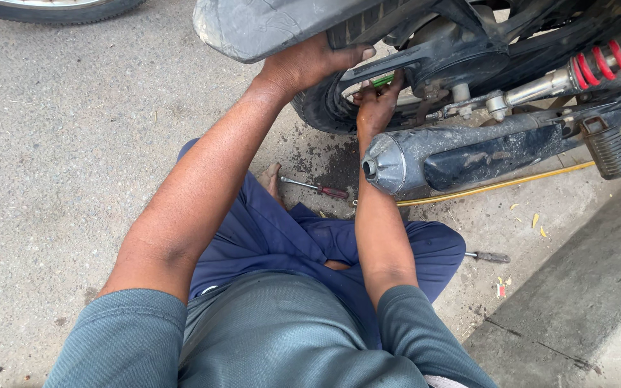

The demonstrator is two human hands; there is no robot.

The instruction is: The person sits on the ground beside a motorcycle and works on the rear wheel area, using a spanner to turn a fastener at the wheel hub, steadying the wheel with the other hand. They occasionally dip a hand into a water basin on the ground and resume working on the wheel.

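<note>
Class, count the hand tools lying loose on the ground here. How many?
2. A red-handled screwdriver lies beside the foot, under the exhaust pipe; a dark-handled tool lies right of the knee. Others may be hidden under the motorcycle.
</note>
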